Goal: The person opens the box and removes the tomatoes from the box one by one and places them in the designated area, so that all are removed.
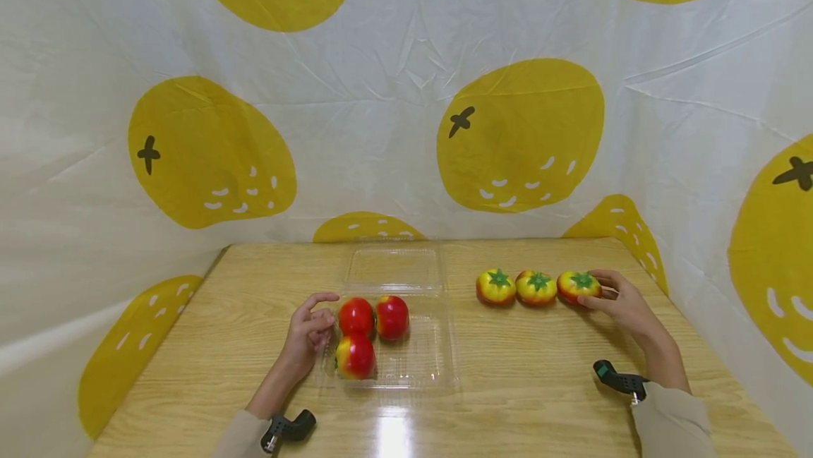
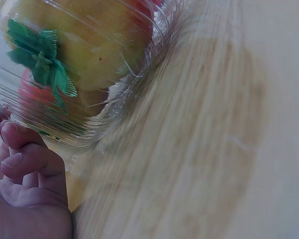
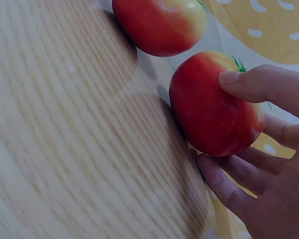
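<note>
A clear plastic clamshell container (image 1: pixel 419 352) lies on the table with its lid folded back. Three red-and-yellow toy tomatoes (image 1: pixel 356 358) sit in its left part; one green star-shaped stem end (image 2: pixel 41 59) shows through the wall in the left wrist view. My left hand (image 1: pixel 308 327) is at the container's left rim, its fingers bent against the plastic edge. To the right stand three more tomatoes in a row, stem up. My right hand (image 1: pixel 625 303) grips the rightmost tomato (image 3: pixel 214 107), thumb on its near side and fingers round the far side and below.
Left of the held tomato are the middle tomato (image 1: pixel 536 288) and the left one (image 1: pixel 495 287). The wooden table (image 1: pixel 521 380) meets a white curtain (image 1: pixel 368 147) with yellow fruit prints at the back and sides. The container's see-through lid (image 1: pixel 394 267) lies toward the back.
</note>
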Demonstrator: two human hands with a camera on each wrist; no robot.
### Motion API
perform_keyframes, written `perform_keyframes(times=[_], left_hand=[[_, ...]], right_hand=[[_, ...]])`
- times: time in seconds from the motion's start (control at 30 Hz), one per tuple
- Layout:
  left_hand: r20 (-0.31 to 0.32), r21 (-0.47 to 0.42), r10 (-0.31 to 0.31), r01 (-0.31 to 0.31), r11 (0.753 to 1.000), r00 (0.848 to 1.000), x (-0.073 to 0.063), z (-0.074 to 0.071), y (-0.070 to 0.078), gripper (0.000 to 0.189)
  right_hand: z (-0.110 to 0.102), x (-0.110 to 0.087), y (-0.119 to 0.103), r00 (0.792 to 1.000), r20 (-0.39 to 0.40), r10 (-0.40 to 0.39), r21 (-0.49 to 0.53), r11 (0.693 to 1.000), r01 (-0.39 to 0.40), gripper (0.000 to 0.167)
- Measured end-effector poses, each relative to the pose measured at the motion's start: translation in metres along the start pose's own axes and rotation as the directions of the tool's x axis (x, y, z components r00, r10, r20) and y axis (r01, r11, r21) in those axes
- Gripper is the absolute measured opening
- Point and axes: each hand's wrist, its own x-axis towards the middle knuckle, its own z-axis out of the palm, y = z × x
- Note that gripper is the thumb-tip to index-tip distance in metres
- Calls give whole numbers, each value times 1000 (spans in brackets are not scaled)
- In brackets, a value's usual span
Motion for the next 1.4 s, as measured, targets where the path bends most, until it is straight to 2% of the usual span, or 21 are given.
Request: perform_keyframes(times=[0.5, 0.97, 1.4], left_hand=[[-39, 1, -4, 4, 1000, 999, 0, 2, -1, 31], [-5, -11, 10, -10, 1000, 1000, 1, 0, 0, 30], [-19, -25, 7, -8, 1000, 1000, 1, 1, 0, 31]], right_hand=[[1, -2, -5, 1000, 14, 8, -29, 1000, -8, 73], [0, -3, -5, 1000, 21, 20, -4, 1000, -20, 75], [-1, -5, -6, 1000, 19, 5, -22, 1000, -5, 75]])
